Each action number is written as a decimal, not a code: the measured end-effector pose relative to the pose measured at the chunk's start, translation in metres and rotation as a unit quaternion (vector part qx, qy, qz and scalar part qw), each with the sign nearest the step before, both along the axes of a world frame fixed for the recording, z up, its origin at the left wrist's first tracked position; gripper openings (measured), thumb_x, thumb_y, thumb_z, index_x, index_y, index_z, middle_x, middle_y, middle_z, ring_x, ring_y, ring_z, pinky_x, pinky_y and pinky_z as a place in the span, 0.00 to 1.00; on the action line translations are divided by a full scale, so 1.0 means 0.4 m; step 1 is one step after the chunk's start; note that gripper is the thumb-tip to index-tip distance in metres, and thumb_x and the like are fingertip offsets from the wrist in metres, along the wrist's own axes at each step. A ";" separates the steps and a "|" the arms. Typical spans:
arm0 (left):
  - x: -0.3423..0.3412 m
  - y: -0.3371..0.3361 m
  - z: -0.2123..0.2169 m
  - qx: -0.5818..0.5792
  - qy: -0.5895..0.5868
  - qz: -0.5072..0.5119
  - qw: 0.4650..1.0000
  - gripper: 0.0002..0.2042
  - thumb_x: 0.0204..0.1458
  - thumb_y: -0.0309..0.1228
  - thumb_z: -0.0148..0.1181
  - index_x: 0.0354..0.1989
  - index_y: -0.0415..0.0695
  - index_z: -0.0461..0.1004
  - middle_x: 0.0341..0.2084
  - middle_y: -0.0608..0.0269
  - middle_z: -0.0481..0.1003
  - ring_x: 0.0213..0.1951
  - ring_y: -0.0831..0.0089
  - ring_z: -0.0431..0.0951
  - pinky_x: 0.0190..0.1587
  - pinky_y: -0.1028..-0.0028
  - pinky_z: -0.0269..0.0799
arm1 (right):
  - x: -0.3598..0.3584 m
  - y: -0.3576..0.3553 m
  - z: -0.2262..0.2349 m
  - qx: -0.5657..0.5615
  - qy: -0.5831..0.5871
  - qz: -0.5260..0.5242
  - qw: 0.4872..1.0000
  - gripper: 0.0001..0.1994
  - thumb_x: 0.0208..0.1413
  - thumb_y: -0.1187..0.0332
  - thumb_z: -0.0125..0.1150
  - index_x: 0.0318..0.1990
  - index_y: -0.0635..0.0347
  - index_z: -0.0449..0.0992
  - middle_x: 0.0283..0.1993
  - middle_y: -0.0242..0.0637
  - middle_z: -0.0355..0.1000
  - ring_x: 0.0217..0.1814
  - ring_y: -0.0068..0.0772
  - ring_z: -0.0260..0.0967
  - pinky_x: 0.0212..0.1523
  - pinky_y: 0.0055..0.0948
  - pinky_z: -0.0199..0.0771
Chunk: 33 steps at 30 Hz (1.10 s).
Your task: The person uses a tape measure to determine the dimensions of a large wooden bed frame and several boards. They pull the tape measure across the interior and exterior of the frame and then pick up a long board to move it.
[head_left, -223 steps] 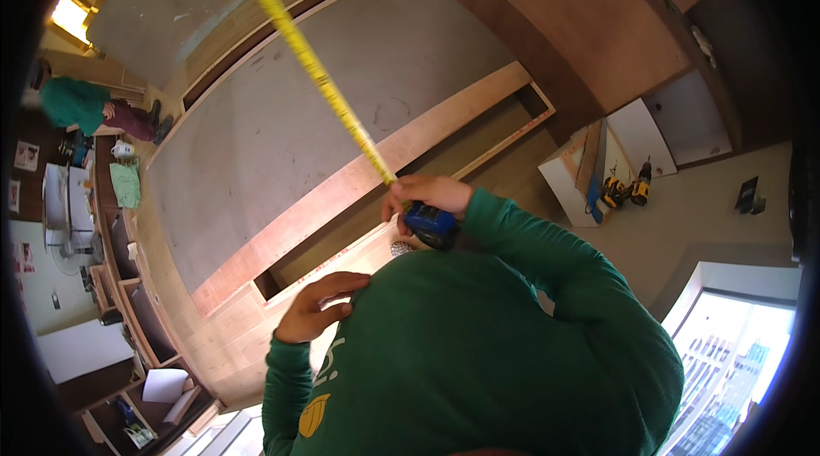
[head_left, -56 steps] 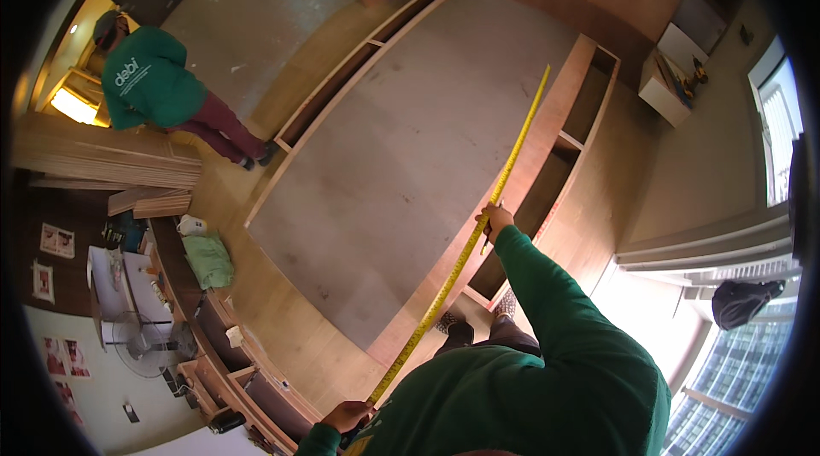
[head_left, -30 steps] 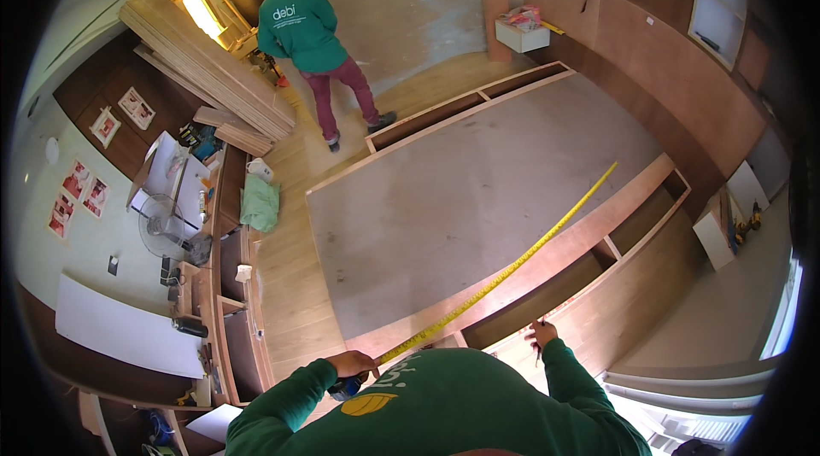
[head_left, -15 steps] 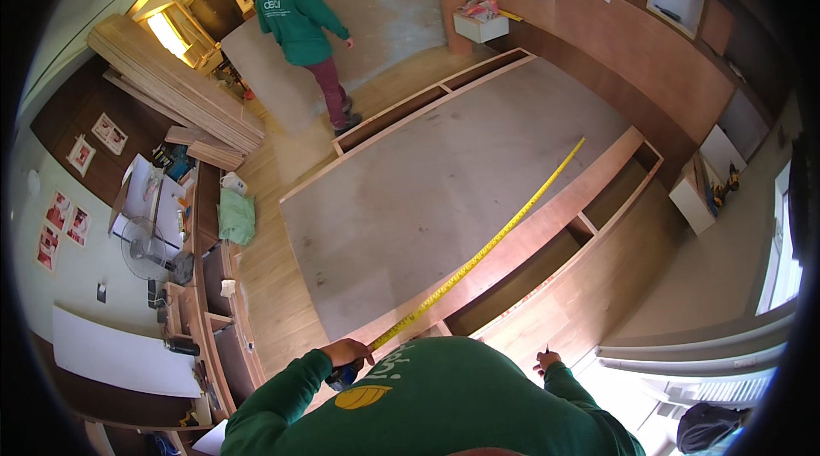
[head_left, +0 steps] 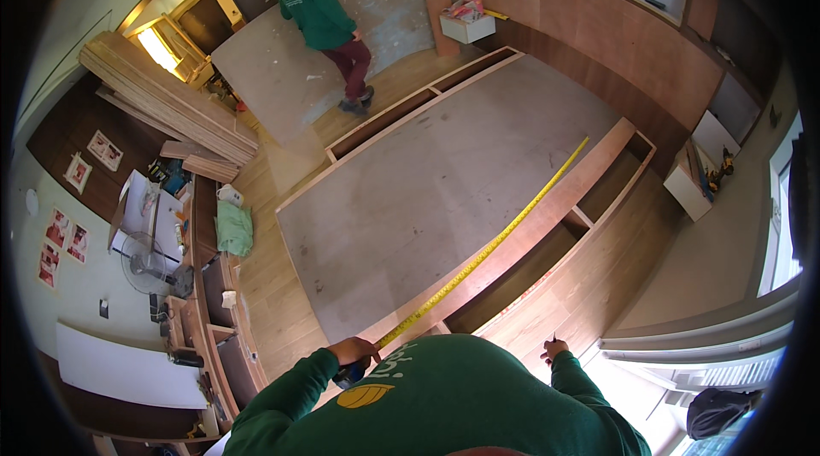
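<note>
My left hand (head_left: 354, 351) is closed around a tape measure whose dark case (head_left: 348, 375) shows just below the fingers. From it the yellow blade (head_left: 483, 258) runs far out to the upper right, over a large grey panel (head_left: 410, 191) set in a low wooden frame. Along the near right side of that panel lies a reddish wooden strip (head_left: 512, 253), with open compartments (head_left: 521, 281) beside it. My right hand (head_left: 555, 350) is held apart from the frame, off to the right, its fingers closed on a small, thin dark thing that looks like a pencil or pen.
Another person (head_left: 325, 29) in a green top walks beyond the frame, by a large leaning board (head_left: 256, 72). Stacked planks (head_left: 166, 97) lean at the left. A fan (head_left: 145, 258) and cluttered shelves line the left wall. A drill (head_left: 726, 161) stands on a box at right.
The other person has stepped to the right along the far side of the frame. My view has shifted slightly; both hands keep their holds, and the tape blade remains stretched out.
</note>
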<state>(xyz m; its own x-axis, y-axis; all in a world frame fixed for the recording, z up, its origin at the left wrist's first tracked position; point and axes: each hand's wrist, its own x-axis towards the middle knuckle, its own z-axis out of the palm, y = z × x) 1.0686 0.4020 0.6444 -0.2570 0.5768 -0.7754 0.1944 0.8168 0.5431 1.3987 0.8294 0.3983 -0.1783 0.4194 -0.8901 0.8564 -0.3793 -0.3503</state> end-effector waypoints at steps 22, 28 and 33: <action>0.045 -0.004 -0.002 -0.025 0.051 -0.025 0.998 0.14 0.56 0.35 0.42 0.37 0.50 0.78 0.36 0.60 0.76 0.39 0.67 0.74 0.47 0.70 0.65 | 0.001 -0.031 -0.027 0.010 0.013 0.010 1.000 0.16 0.54 0.63 0.47 0.39 0.69 0.71 0.28 0.46 0.76 0.16 0.31 0.66 0.16 0.33 0.68; 0.047 -0.014 -0.027 -0.022 0.052 -0.035 0.998 0.15 0.56 0.35 0.41 0.36 0.49 0.78 0.33 0.61 0.76 0.38 0.68 0.74 0.46 0.70 0.66 | 0.007 -0.041 -0.041 -0.005 0.010 -0.007 1.000 0.12 0.52 0.65 0.50 0.41 0.61 0.69 0.27 0.48 0.73 0.14 0.33 0.61 0.13 0.35 0.62; 0.053 -0.027 -0.041 -0.009 0.079 -0.067 0.995 0.15 0.55 0.35 0.42 0.36 0.49 0.78 0.32 0.61 0.76 0.37 0.68 0.75 0.44 0.71 0.67 | 0.000 -0.046 -0.028 -0.010 0.009 -0.005 1.000 0.12 0.52 0.66 0.50 0.41 0.64 0.68 0.27 0.48 0.73 0.14 0.32 0.61 0.12 0.34 0.62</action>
<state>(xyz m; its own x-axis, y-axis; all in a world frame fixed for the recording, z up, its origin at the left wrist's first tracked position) 1.0899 0.3911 0.6279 -0.2987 0.6013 -0.7411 0.3847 0.7865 0.4831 1.3985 0.8109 0.3870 -0.1902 0.4028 -0.8953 0.8459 -0.3956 -0.3577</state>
